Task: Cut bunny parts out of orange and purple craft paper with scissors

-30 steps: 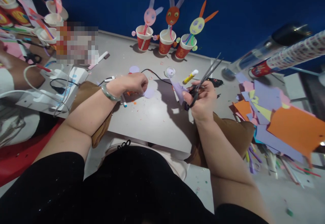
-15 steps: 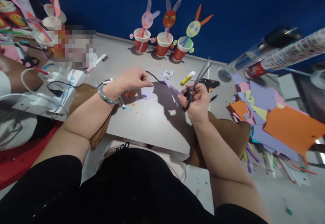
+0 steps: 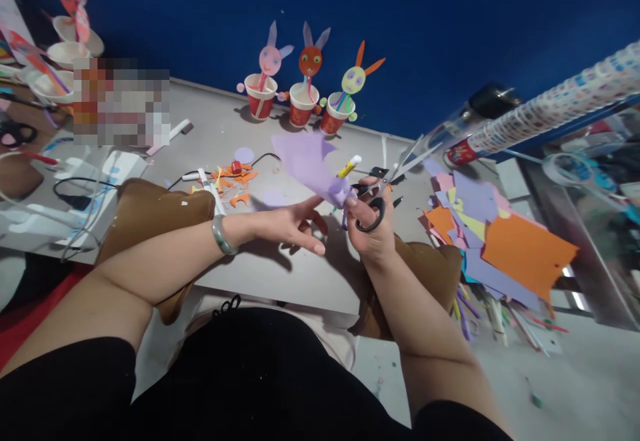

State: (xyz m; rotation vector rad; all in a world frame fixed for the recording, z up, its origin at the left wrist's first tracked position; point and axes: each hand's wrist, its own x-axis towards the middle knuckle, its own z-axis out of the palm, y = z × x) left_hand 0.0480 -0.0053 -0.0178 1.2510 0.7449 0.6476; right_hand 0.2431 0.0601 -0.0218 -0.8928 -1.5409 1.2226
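Centrally, right hand (image 3: pixel 367 228) grips black scissors (image 3: pixel 383 188) and purple paper (image 3: pixel 310 161); left hand (image 3: pixel 293 224), grip wide, empty, hovers beside it.

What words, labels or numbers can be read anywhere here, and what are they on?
No text can be read.
Red paper cups: gold marks, too small to read.
Patterned roll: small printed marks, blurred.
Pixelated patch: masked, unreadable.
Scissors in the right hand, purple paper and the open left hand: no lettering visible.
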